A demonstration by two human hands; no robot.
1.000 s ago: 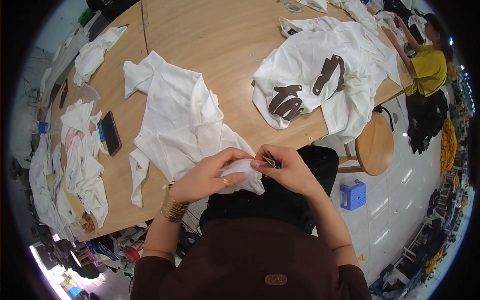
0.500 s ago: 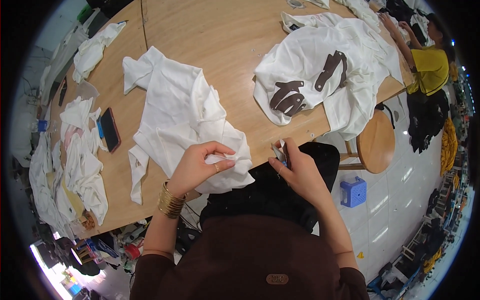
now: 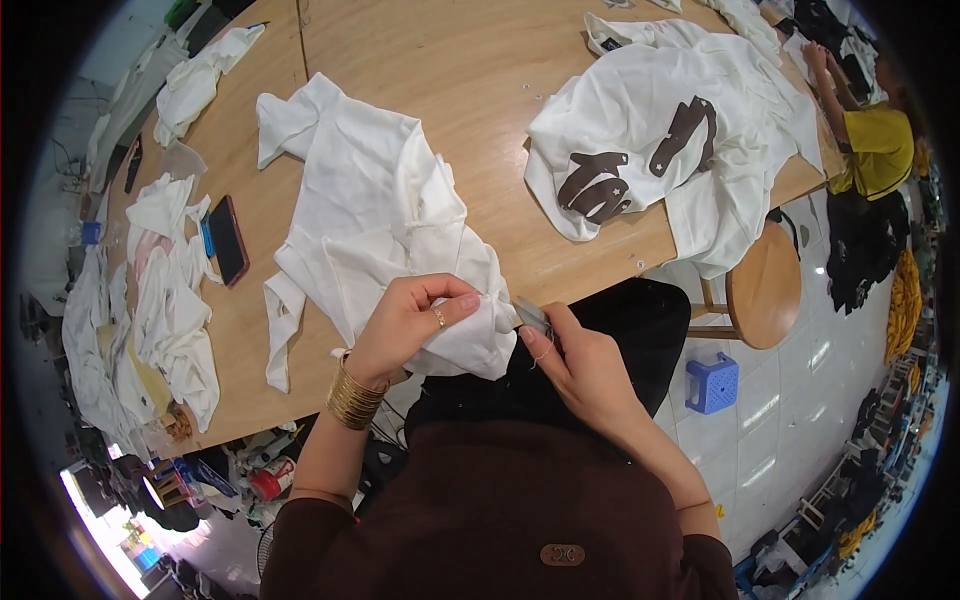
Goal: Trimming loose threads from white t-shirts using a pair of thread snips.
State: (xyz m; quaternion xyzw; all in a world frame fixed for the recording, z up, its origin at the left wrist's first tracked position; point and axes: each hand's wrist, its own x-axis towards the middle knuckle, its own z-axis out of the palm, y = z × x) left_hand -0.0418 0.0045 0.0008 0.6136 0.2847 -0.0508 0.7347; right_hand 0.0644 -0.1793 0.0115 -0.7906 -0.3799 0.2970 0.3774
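A white garment (image 3: 365, 180) lies spread on the wooden table (image 3: 480, 90), its near end bunched over the table's edge at my lap. My left hand (image 3: 410, 320) is closed, pinching a fold of it between thumb and fingers. In my right hand (image 3: 585, 365) is a pair of small thread snips (image 3: 533, 316), blades pointing left at the pinched cloth. The tips sit close by the fabric; whether they touch it I cannot tell. A thin thread hangs near my right thumb.
Another white garment with brown print (image 3: 585, 115) lies to the right. Left are a phone (image 3: 229, 241) and crumpled white pieces (image 3: 172, 300). A wooden stool (image 3: 765, 285) and a blue plastic stool (image 3: 713, 383) stand right. A person in yellow (image 3: 878, 145) works at the far right.
My right hand has moved left with the snips, bringing the blades near the cloth. My left hand has shifted slightly right, still pinching the garment. The whole view has shifted a little.
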